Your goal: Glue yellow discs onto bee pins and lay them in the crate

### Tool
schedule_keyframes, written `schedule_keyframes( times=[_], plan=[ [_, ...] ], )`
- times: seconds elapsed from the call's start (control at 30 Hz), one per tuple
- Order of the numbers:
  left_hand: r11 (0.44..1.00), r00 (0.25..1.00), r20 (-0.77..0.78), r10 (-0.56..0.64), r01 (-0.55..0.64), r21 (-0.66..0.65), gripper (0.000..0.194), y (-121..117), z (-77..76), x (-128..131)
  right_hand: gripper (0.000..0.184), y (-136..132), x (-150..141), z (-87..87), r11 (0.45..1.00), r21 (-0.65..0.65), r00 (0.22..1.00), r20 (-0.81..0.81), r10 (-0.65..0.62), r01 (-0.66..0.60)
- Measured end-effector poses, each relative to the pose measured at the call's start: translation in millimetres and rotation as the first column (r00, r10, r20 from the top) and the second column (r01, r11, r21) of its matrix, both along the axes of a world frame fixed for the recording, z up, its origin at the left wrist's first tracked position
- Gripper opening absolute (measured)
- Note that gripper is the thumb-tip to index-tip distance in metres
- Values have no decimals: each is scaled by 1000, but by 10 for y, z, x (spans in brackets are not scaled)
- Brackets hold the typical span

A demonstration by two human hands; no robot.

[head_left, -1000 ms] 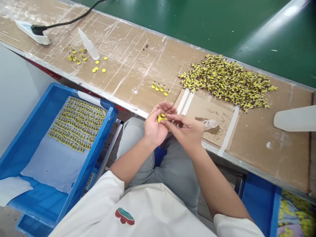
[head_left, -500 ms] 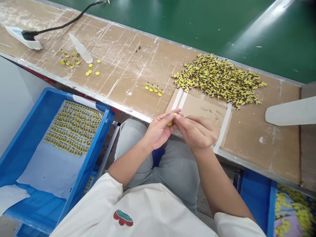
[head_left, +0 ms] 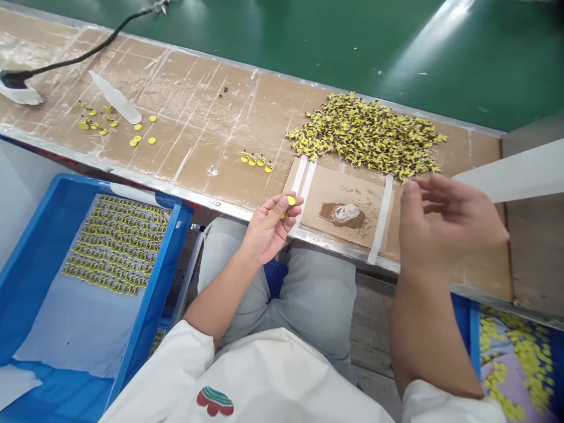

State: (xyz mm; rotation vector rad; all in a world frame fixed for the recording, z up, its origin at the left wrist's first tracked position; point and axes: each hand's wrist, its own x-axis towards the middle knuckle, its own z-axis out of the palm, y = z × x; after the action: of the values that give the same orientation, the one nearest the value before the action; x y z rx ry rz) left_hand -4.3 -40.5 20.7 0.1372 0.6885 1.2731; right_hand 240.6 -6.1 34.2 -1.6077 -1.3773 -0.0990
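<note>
My left hand [head_left: 271, 226] is closed over the front edge of the bench, thumb and fingers pinching a small yellow disc [head_left: 291, 201]. A bit more yellow shows lower between its fingers, mostly covered. Over to the right, my right hand [head_left: 452, 220] is raised and slightly blurred. Its thumb and fingers are apart, with the tips by the right front edge of a heap of small yellow and dark brown figures [head_left: 365, 132]. Nothing can be seen in it. Between the hands, a whitish wet puddle [head_left: 346, 212] lies on a taped cardboard sheet [head_left: 324, 191].
Several figures on yellow discs [head_left: 261, 160] stand in a row on the bench. Farther left are a white pointed bottle [head_left: 115, 97], loose discs [head_left: 151, 140] and a black cable [head_left: 83, 57]. A blue crate [head_left: 171, 235] holds rows of figures. Another white object [head_left: 520, 167] juts in at right.
My hands have parted: the right went right to the heap's edge, while the left keeps the disc. The puddle, previously behind the right hand, is now in sight. The view has shifted right.
</note>
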Motion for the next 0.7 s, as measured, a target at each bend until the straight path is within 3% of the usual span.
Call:
schedule_keyframes(
  times=[0.13, 0.23, 0.33, 0.47, 0.7],
  plan=[
    [1000, 996, -86, 24, -23, 21, 11, 25, -34, 11, 59, 509, 828, -406, 978, -198, 994, -72, -77, 62],
    [998, 989, -143, 40, -34, 49, 16, 40, -68, 40, 63, 716, 1189, -618, 960, -277, 978, -188, -87, 32],
    [998, 983, -175, 60, -53, 45, 25, 58, -92, 64, 58, 783, 1213, -667, 963, -269, 988, -154, -27, -16],
    [997, 975, -210, 75, -66, 49, 27, 81, -107, 86, 38, 773, 1070, -601, 957, -276, 996, -11, 87, -86],
    [996, 968, -241, 72, -58, 65, 24, 99, -101, 110, 33, 683, 1075, -597, 941, -302, 982, -151, 114, -156]
  ],
)
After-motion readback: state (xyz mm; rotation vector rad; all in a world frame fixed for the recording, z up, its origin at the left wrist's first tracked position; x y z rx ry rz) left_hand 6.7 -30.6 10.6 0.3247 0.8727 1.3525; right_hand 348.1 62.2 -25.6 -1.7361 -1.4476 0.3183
